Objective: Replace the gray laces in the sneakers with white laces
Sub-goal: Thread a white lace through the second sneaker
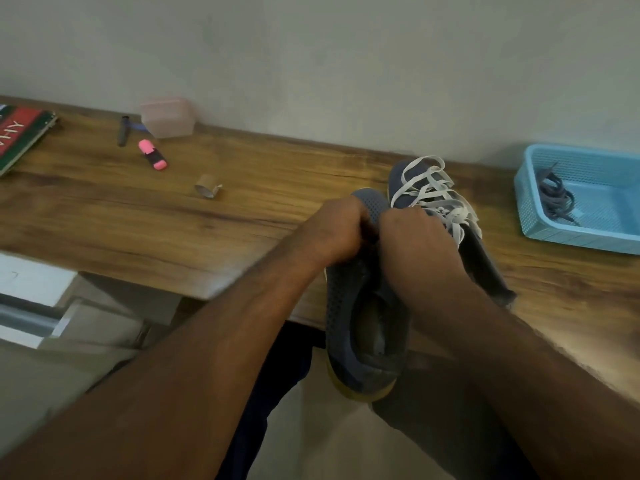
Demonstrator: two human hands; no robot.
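Forearms reaching forward from the bottom corners, meeting over the near edge of the wooden table [242, 216]. Near sneaker [360, 327] held up at that edge, heel hanging past it over the floor, toe pointing toward the wall. Left hand [334, 230] and right hand [414, 233] knuckle to knuckle over the lacing area of this sneaker, fingers of both curled inward and hidden beneath the backs of the hands (pinching a lace or gripping the upper: cannot tell). No lace visible on the near sneaker where the hands leave it uncovered.

Second sneaker [481, 258] just behind and right of the hands, lying on the tabletop, touching the near one. White laces [433, 192] threaded across it, loose loops sticking up near the toe.

Wide bare stretch of wood left of the sneakers, running to the front edge; a narrower strip between the sneakers and the blue basket [609, 237].

Blue basket at the far right, against the wall, partly cut by the frame edge. Inside, a tangled heap of gray laces [554, 195] lying on its floor.

Farther left, well apart from the shoes: small cardboard roll [206, 189], pink highlighter [153, 154], dark pen [123, 130], translucent pink box [167, 116] by the wall. Book [20, 136] at the far left corner, cut by the frame.
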